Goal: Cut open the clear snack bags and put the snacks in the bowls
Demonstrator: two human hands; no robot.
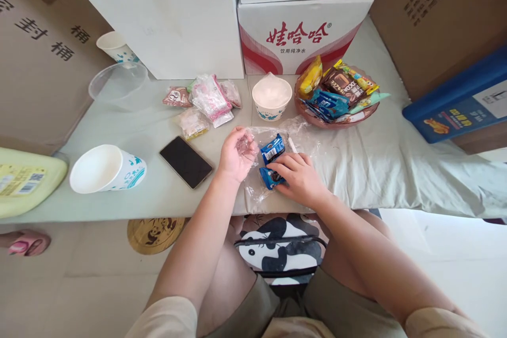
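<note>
My left hand [238, 156] has its fingers curled in, pinching the edge of a clear plastic bag [256, 195] that lies spread on the cloth. Over the bag, my right hand [299, 177] has its fingers and thumb on a small blue snack packet [267, 178]. Just beyond it lies a second blue snack packet [273, 149], also on the plastic. Behind my hands stands a white paper bowl [272, 96]. To its right, a pink see-through bowl [336, 124] holds several wrapped snacks.
Left of my hands lie a black phone [186, 161] and several wrapped snacks [209, 97]. A tipped paper cup [106, 169], a clear plastic bowl [119, 84] and a yellow-green jug [27, 182] stand farther left. White boxes [170, 37] line the back; a blue box [463, 100] is at right.
</note>
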